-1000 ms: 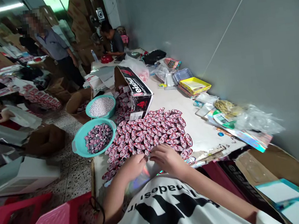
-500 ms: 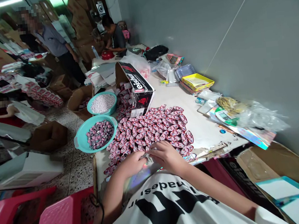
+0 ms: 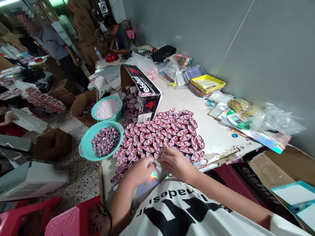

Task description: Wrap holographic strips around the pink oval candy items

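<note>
My left hand (image 3: 142,170) and my right hand (image 3: 176,163) meet at the near edge of the table, both with curled fingers. Something small and greyish shows between the fingertips, too hidden to name. Just beyond them, many small red-and-pink oval packs (image 3: 161,135) stand packed together, each with a pale pink top. A shiny iridescent sheet (image 3: 155,177) lies under my hands, close to my shirt. To the left, a teal basin (image 3: 84,149) holds round pink and dark pieces. Behind it, a second teal basin (image 3: 120,112) contains small whitish pieces.
A black-and-white carton (image 3: 149,92) lies tipped with more packs spilling from it. Along the wall are a yellow tray (image 3: 208,84) and clear plastic bags (image 3: 277,119). Pink stools (image 3: 70,230) stand at lower left, an open cardboard box (image 3: 295,164) at right. Other people are farther back.
Both hands stay together at the same spot, with slight finger movement. The view has shifted a little; the packs and basins look unchanged.
</note>
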Motion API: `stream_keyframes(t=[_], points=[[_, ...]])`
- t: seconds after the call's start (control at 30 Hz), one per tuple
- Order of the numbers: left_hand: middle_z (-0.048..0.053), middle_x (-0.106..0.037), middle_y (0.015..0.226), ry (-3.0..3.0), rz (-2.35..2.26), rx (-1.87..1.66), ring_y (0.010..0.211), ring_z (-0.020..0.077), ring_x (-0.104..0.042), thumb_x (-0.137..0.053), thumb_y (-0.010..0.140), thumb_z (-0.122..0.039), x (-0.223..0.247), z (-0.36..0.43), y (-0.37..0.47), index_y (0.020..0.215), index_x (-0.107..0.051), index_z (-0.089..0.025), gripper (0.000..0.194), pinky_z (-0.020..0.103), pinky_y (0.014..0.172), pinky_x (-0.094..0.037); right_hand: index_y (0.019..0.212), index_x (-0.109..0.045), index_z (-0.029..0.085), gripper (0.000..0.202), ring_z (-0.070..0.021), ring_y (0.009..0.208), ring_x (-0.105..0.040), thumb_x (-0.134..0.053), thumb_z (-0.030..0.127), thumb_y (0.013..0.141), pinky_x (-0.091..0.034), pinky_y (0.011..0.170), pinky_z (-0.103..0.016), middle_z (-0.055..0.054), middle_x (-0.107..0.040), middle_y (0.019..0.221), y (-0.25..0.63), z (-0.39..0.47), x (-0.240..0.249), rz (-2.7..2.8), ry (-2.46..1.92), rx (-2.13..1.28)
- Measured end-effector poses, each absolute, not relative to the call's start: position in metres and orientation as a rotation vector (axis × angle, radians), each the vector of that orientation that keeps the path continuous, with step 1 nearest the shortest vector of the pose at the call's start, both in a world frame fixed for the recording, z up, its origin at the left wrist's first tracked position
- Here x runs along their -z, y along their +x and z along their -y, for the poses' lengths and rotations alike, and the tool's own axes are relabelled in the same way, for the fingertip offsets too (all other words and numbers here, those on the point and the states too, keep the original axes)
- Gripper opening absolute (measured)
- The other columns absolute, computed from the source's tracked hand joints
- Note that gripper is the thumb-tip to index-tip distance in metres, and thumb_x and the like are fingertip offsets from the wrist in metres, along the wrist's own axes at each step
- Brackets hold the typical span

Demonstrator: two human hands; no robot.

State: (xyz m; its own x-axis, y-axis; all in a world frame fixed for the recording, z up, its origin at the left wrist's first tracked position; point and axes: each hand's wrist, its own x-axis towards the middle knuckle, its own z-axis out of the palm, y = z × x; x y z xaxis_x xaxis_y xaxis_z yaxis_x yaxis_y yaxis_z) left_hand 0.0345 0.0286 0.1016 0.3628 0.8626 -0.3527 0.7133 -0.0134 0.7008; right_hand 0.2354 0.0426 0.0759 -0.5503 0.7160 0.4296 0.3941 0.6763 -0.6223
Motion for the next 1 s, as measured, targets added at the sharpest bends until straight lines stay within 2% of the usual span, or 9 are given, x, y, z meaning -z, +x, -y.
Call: stream_keyframes(t=[0.17, 0.3, 0.5, 0.63, 0.7, 0.77, 0.87, 0.93, 1.0], points=[[0.005, -0.07, 0.091, 1.791, -1.476, -0.197, 0.081, 0.019, -0.061, -0.042, 0.089, -0.026, -0.098, -0.031, 0.032, 0.089, -0.064, -0.019, 0.022, 0.027, 0.076, -0.043, 0.093, -0.069, 0.022, 0.016, -0.0237, 0.106, -0.054, -0.057, 0.012, 0.088, -0.044, 0.089, -0.043, -0.009, -0.064, 0.111, 0.241, -0.04, -0.08, 2.258, -0.82, -0.504], [0.005, -0.071, 0.098, 1.748, -1.512, -0.26, 0.089, 0.0199, -0.063, -0.042, 0.09, -0.028, -0.095, -0.036, 0.025, 0.098, -0.065, -0.022, 0.025, 0.027, 0.081, -0.044, 0.089, -0.067, 0.022, 0.011, -0.0226, 0.106, -0.053, -0.059, 0.015, 0.089, -0.04, 0.093, -0.043, -0.006, -0.067, 0.105, 0.245, -0.039, -0.084, 2.279, -0.79, -0.53], [0.006, -0.073, 0.099, 1.634, -1.7, -0.28, 0.096, 0.0229, -0.064, -0.048, 0.089, -0.038, -0.078, -0.049, -0.002, 0.102, -0.066, -0.021, 0.029, 0.03, 0.086, -0.046, 0.086, -0.066, 0.021, 0.012, -0.0192, 0.09, -0.059, -0.056, 0.021, 0.092, -0.044, 0.084, -0.037, -0.006, -0.069, 0.09, 0.256, -0.034, -0.098, 2.222, -0.805, -0.83], [0.009, -0.068, 0.119, 1.572, -1.766, -0.403, 0.111, 0.0241, -0.062, -0.047, 0.088, -0.039, -0.059, -0.058, -0.025, 0.117, -0.062, -0.02, 0.037, 0.032, 0.092, -0.047, 0.085, -0.067, 0.021, 0.017, -0.0173, 0.081, -0.063, -0.054, 0.029, 0.093, -0.049, 0.075, -0.032, -0.006, -0.069, 0.085, 0.278, -0.024, -0.1, 1.904, -0.934, -1.069], [0.01, -0.067, 0.121, 1.559, -1.783, -0.418, 0.111, 0.0248, -0.062, -0.046, 0.088, -0.041, -0.05, -0.063, -0.035, 0.121, -0.059, -0.019, 0.041, 0.034, 0.092, -0.048, 0.082, -0.067, 0.021, 0.017, -0.0168, 0.077, -0.063, -0.06, 0.035, 0.089, -0.049, 0.073, -0.03, -0.005, -0.069, 0.081, 0.293, -0.02, -0.091, 1.693, -1.083, -1.116], [0.01, -0.069, 0.114, 1.587, -1.829, -0.397, 0.107, 0.0266, -0.063, -0.049, 0.086, -0.041, -0.044, -0.07, -0.039, 0.12, -0.059, -0.018, 0.042, 0.037, 0.092, -0.049, 0.078, -0.067, 0.02, 0.021, -0.0167, 0.072, -0.063, -0.068, 0.041, 0.082, -0.049, 0.069, -0.03, -0.003, -0.069, 0.077, 0.311, -0.018, -0.076, 1.439, -1.246, -1.128], [0.013, -0.067, 0.116, 1.765, -1.976, -0.517, 0.114, 0.0295, -0.059, -0.054, 0.083, -0.035, -0.04, -0.08, -0.026, 0.113, -0.063, -0.018, 0.036, 0.043, 0.1, -0.045, 0.077, -0.068, 0.02, 0.029, -0.0162, 0.065, -0.061, -0.075, 0.047, 0.072, -0.049, 0.062, -0.029, -0.003, -0.068, 0.072, 0.337, -0.016, -0.053, 1.066, -1.405, -1.16], [0.013, -0.065, 0.118, 1.83, -1.963, -0.695, 0.116, 0.0288, -0.057, -0.051, 0.085, -0.034, -0.04, -0.083, 0.0, 0.107, -0.065, -0.019, 0.03, 0.044, 0.103, -0.042, 0.076, -0.068, 0.019, 0.032, -0.0164, 0.066, -0.061, -0.078, 0.048, 0.068, -0.049, 0.064, -0.03, -0.003, -0.069, 0.072, 0.35, -0.016, -0.042, 0.913, -1.459, -1.15], [0.011, -0.067, 0.111, 1.722, -1.787, -0.803, 0.108, 0.0257, -0.061, -0.05, 0.088, -0.037, -0.038, -0.083, 0.037, 0.104, -0.065, -0.019, 0.029, 0.042, 0.099, -0.046, 0.076, -0.068, 0.019, 0.032, -0.0175, 0.07, -0.063, -0.078, 0.048, 0.067, -0.051, 0.069, -0.032, -0.004, -0.071, 0.075, 0.357, -0.016, -0.035, 0.846, -1.491, -1.117]])
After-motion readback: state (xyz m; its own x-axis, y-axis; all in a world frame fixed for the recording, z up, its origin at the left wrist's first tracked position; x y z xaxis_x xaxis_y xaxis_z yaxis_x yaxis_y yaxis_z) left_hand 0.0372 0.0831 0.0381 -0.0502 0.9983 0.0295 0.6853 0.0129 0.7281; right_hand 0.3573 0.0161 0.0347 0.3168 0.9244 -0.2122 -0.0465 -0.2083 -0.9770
